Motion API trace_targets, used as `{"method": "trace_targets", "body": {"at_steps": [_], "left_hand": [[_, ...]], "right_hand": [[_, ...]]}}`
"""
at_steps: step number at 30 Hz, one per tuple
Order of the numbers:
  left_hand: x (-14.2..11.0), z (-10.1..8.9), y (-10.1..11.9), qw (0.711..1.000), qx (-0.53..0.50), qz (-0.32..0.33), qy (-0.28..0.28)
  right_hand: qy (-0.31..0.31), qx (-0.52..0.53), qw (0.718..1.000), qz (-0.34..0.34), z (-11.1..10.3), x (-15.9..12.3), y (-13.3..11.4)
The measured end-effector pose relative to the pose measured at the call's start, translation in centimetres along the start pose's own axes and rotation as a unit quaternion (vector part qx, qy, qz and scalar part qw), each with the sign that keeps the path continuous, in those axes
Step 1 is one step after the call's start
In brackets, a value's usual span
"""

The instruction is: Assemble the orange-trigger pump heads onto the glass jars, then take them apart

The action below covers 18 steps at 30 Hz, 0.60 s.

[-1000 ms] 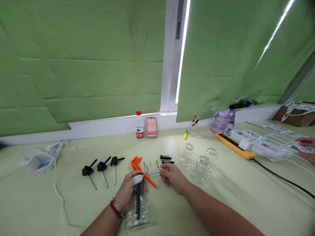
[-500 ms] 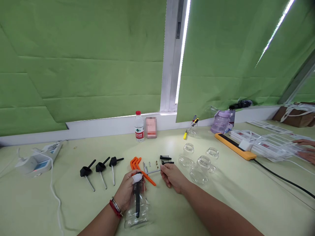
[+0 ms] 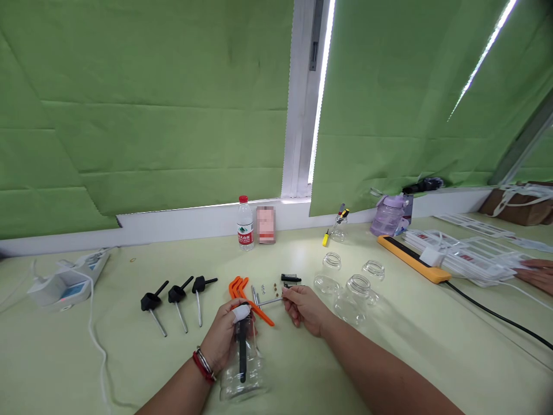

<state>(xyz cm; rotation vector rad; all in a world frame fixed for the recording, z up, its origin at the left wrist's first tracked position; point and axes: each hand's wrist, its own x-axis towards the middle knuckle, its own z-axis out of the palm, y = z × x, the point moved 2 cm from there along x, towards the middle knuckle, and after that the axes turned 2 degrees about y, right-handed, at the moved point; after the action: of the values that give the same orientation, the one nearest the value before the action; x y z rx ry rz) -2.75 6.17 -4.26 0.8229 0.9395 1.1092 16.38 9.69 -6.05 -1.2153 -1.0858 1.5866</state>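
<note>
My left hand is closed round the neck of a clear jar near the front edge. A long black stem runs down inside the jar, and a black part at its top is mostly hidden by my fingers and a white-wrapped thumb. Between the fingertips of my right hand is a thin metal rod, which points left to the jar's top; its right end is hidden. Orange curved handles lie just behind the jar. Black parts with springs lie beyond my right hand.
Black caps with metal shafts lie left. Several clear jars stand right, before an orange power strip. A water bottle stands at the back. Another person's hand rests by white plastic frames at far right.
My two hands keep almost the same pose, with the rod still at the jar's top. At far right the other person's hand has shifted slightly, along with the white frames.
</note>
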Motion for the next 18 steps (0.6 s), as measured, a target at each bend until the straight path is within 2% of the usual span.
{"method": "trace_targets", "body": {"at_steps": [3,7,10,12,14,16,18], "left_hand": [[0.0,-0.1,-0.1,1.000,0.000,0.006,-0.004],[0.1,-0.3,-0.1,1.000,-0.002,0.006,0.007],[0.1,-0.3,0.1,1.000,-0.021,0.013,0.016],[0.1,-0.3,0.4,0.999,-0.037,0.029,0.013],[0.1,-0.3,0.7,0.998,-0.048,0.048,0.015],[0.1,-0.4,0.7,0.996,-0.056,0.062,0.029],[0.2,-0.5,0.7,0.995,-0.062,0.067,0.044]], "right_hand": [[-0.006,-0.015,1.000,-0.007,0.0,0.2,0.2],[0.014,-0.038,0.997,-0.064,-0.5,0.6,0.4],[0.069,-0.170,0.977,-0.111,-1.0,0.6,0.0],[0.083,-0.310,0.930,-0.176,-0.8,0.2,-0.5],[0.068,-0.440,0.865,-0.232,-0.3,-0.3,-0.8],[0.048,-0.532,0.809,-0.246,0.5,-0.6,-0.7],[0.042,-0.590,0.770,-0.239,1.0,-0.8,-0.4]]}}
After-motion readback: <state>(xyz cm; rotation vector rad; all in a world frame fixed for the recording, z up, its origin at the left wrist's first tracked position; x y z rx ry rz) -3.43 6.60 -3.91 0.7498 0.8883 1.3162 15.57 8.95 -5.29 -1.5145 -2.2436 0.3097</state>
